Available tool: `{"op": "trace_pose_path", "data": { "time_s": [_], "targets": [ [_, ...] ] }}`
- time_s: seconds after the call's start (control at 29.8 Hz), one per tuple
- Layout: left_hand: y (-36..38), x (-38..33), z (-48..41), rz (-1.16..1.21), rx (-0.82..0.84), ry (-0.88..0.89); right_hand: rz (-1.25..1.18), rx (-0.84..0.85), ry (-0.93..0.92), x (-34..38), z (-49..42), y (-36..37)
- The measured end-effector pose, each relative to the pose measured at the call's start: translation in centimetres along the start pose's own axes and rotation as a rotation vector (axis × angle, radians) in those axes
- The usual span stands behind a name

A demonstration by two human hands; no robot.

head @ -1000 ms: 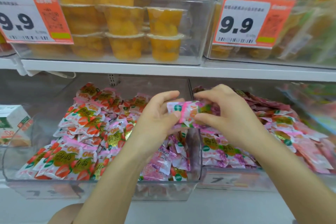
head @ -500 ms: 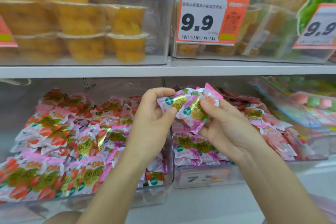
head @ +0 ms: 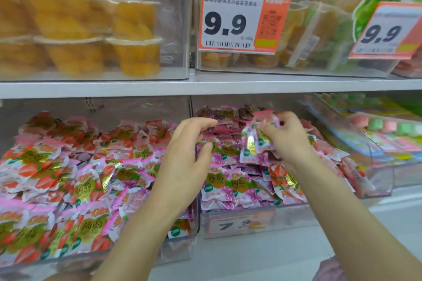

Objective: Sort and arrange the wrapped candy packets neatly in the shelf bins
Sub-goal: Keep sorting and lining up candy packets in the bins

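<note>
Mid-frame, the right hand [head: 288, 141] is pinching candy packets [head: 251, 147]; the left hand [head: 187, 162] is hovering beside it, loosely curled and empty.

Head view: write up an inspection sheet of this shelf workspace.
Surface: white shelf carrying clear bins.
Job's things: mostly strawberry packets in left bin; purple packets in right bin, some strawberry ones mixed in.
Clutter: nothing seen.
Hands: right hand pinches a bunch of packets; left hand loosely curled, empty.
Cables: nothing seen.
Surroundings: fruit cups and 9.9 price tag above.
</note>
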State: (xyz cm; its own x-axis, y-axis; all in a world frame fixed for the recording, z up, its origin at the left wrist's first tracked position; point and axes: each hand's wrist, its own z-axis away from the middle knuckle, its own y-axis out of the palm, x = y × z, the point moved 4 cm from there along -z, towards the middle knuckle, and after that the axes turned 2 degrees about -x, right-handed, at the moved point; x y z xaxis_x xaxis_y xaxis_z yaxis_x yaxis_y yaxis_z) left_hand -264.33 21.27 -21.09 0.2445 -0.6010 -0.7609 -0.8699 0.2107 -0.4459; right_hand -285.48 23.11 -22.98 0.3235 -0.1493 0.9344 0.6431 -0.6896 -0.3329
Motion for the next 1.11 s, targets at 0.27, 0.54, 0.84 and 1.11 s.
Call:
{"op": "trace_pose_path", "data": {
  "time_s": [0.27,0.54,0.84,1.11],
  "targets": [
    [-0.1,0.5,-0.2,0.066,-0.028,-0.017,0.211,0.074,-0.098,0.2,-0.3,1.7],
    [-0.2,0.6,-0.2,0.138,-0.06,-0.044,0.516,0.067,-0.138,-0.4,-0.5,0.9],
    [-1.9,1.0,-0.4,0.173,-0.174,-0.093,0.74,0.414,-0.428,-0.2,3.3,3.1],
    [-4.5,2.0,0.0,0.21,-0.274,-0.188,0.886,0.505,-0.349,0.0,3.4,3.6]
  ]
}}
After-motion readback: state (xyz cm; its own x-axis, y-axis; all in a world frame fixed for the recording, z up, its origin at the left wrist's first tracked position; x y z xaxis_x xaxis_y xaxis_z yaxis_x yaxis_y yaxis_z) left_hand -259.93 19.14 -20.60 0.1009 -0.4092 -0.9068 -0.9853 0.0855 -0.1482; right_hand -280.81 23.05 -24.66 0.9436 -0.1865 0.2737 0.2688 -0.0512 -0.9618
